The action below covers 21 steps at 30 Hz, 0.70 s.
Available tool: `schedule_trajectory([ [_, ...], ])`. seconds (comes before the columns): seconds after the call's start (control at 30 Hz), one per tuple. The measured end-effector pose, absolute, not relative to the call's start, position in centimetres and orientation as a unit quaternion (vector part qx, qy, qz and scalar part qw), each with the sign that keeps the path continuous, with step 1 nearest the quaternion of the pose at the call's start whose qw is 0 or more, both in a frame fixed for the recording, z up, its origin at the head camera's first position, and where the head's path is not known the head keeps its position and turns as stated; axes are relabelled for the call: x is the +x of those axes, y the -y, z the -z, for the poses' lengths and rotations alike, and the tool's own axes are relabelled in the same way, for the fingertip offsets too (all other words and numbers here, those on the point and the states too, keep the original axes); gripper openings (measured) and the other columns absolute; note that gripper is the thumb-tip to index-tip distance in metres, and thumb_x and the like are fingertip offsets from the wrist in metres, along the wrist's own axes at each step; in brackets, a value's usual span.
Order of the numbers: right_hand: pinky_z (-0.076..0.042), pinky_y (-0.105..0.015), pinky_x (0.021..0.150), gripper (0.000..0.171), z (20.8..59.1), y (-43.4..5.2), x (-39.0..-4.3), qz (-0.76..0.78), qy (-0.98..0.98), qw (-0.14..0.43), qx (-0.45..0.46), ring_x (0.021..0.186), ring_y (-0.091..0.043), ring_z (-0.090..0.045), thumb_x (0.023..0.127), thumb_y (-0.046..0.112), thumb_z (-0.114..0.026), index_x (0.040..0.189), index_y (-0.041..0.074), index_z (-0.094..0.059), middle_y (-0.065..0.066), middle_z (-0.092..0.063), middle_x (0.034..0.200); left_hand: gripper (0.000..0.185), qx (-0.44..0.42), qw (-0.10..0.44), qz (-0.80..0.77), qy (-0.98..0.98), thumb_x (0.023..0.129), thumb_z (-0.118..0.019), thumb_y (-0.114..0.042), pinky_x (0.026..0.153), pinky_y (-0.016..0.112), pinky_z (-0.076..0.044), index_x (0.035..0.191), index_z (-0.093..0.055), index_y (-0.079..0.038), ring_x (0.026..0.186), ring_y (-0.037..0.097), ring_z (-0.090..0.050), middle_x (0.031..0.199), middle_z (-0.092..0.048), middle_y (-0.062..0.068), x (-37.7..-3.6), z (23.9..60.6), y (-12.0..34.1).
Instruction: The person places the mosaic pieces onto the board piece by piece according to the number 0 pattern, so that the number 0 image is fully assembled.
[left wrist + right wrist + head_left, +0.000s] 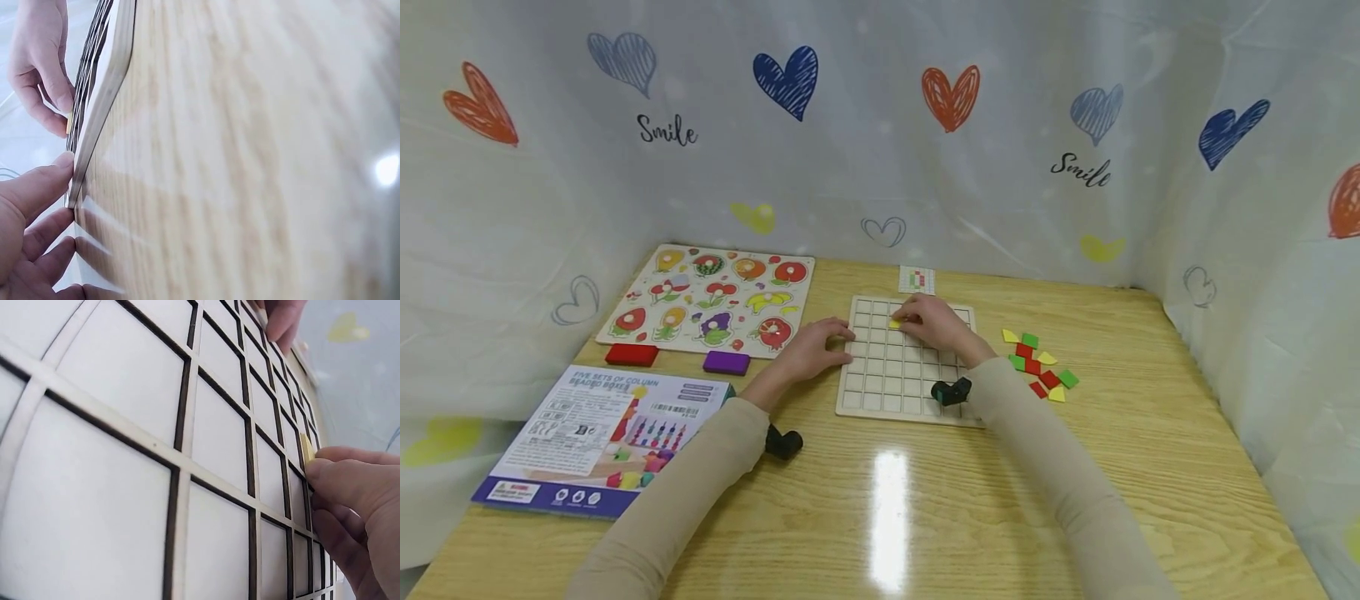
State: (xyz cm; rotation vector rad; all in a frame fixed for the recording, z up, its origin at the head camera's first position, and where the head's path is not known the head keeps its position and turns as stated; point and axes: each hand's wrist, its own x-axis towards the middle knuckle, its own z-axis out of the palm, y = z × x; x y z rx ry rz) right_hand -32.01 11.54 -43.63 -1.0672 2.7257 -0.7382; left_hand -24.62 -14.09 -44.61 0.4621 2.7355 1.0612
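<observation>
Yellow tile (895, 323) pinched in right hand (934, 325) over pale wooden grid board (887, 383); left hand (817, 346) relaxed, touching its edge.

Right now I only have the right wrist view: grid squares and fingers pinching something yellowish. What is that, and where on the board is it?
Observer: A yellow tile, held by the right hand over the upper rows of the grid board.
Operator: What is the other hand doing?
Observer: The left hand rests against the board's left edge, thumb on the rim.
Operator: Are more pieces around?
Observer: Yes, loose tiles in red, green and yellow lie on the table right of the board.
Operator: Any pattern to copy?
Observer: A small pattern card lies just beyond the board's far edge.
</observation>
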Motion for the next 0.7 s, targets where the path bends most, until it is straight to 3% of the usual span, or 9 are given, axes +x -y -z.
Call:
schedule_trajectory([
  [0.7, -0.048, -0.041, 0.088, 0.025, 43.86, -11.76, -31.92, 0.269, -0.903, 0.077, -0.326, 0.104, -0.025, -0.057, 0.097, 0.014, -0.062, 0.121, 0.007, -0.068, -0.010, -0.060, 0.117, 0.036, 0.157, 0.086, -0.362, -0.915, 0.091, -0.071, -0.019, 0.118, 0.049, -0.021, 0.124, -0.065, -0.006, 0.142, 0.034, -0.030, 0.147, -0.046, 0.014, -24.61, 44.64, 14.11],
])
